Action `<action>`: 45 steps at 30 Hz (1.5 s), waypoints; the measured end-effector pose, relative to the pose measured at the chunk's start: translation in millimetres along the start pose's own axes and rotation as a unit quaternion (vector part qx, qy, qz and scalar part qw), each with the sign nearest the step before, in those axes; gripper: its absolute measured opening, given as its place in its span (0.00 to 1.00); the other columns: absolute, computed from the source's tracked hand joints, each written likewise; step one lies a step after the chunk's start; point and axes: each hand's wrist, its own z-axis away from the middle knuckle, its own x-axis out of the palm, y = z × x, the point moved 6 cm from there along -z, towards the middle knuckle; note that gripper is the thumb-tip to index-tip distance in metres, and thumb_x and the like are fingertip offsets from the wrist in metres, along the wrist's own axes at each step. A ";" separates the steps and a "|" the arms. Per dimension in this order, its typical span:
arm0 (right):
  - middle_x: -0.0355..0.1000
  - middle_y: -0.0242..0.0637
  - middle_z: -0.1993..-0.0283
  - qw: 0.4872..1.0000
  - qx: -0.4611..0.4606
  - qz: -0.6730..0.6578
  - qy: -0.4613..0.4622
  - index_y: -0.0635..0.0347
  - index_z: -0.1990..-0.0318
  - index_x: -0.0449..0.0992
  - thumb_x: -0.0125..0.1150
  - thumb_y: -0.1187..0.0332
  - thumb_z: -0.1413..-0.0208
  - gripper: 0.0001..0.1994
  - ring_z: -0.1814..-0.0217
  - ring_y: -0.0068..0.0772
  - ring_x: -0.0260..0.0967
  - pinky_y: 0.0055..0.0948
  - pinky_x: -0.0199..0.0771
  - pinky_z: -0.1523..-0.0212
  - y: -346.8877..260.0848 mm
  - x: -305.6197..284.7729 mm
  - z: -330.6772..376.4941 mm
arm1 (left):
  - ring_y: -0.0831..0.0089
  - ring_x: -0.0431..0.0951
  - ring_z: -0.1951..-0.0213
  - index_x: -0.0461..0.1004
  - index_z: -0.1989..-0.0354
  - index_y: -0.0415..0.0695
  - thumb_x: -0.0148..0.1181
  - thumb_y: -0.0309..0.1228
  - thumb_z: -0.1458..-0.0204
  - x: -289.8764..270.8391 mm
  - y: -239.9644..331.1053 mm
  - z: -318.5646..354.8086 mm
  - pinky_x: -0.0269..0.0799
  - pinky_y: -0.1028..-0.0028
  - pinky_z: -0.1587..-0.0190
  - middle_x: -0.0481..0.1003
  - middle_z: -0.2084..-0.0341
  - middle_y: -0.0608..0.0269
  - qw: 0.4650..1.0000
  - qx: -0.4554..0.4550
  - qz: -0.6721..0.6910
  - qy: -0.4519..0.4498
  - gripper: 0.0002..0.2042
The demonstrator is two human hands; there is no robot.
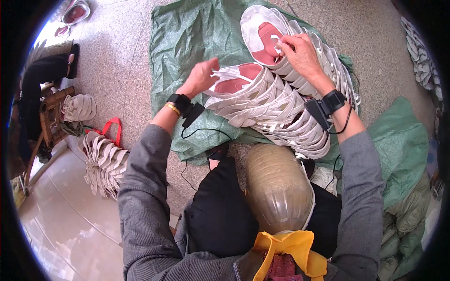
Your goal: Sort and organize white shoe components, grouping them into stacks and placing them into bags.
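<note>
A long stack of white shoe uppers (281, 112) is laid on a green sack (187, 42), running near-right to far. The far upper (262, 35) is pinched by the right hand (302, 54); the left hand (201, 77) is held open beside the near upper (234, 82).

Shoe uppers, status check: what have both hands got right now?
Left hand open, fingertips on near upper. Right hand pinching a small white piece at far upper. Stacked row on green sack; nothing blocking.
</note>
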 end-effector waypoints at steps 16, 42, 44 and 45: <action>0.76 0.41 0.67 0.994 -0.106 0.024 0.009 0.60 0.65 0.81 0.62 0.66 0.47 0.08 0.62 0.43 0.71 0.38 0.70 0.58 -44.6 -28.3 -10.8 | 0.75 0.74 0.72 0.70 0.66 0.40 0.61 0.29 0.46 0.7 13.4 -12.0 0.69 0.76 0.63 0.75 0.78 0.65 0.997 0.015 0.066 -0.046 0.07; 0.77 0.48 0.69 0.974 -0.021 -0.224 -0.038 0.63 0.64 0.80 0.61 0.65 0.49 0.11 0.65 0.45 0.77 0.39 0.75 0.62 -72.5 -8.7 -21.5 | 0.81 0.73 0.68 0.71 0.60 0.41 0.55 0.29 0.41 39.0 105.8 -48.9 0.69 0.80 0.66 0.75 0.68 0.66 0.791 -0.073 0.607 0.033 0.05; 0.77 0.51 0.66 0.989 -0.037 -0.119 -0.082 0.64 0.62 0.80 0.60 0.67 0.49 0.11 0.66 0.48 0.76 0.39 0.75 0.63 -49.3 -0.5 -25.7 | 0.84 0.69 0.70 0.71 0.60 0.42 0.55 0.27 0.40 38.3 108.8 -44.7 0.67 0.82 0.66 0.73 0.70 0.69 0.777 -0.077 0.624 0.033 0.04; 0.77 0.53 0.65 0.992 -0.044 -0.064 -0.104 0.65 0.61 0.79 0.60 0.68 0.49 0.11 0.66 0.49 0.76 0.39 0.75 0.63 -37.3 3.5 -22.2 | 0.85 0.68 0.71 0.71 0.60 0.42 0.55 0.26 0.40 36.9 112.7 -42.1 0.66 0.83 0.66 0.72 0.71 0.70 0.769 -0.078 0.634 0.032 0.04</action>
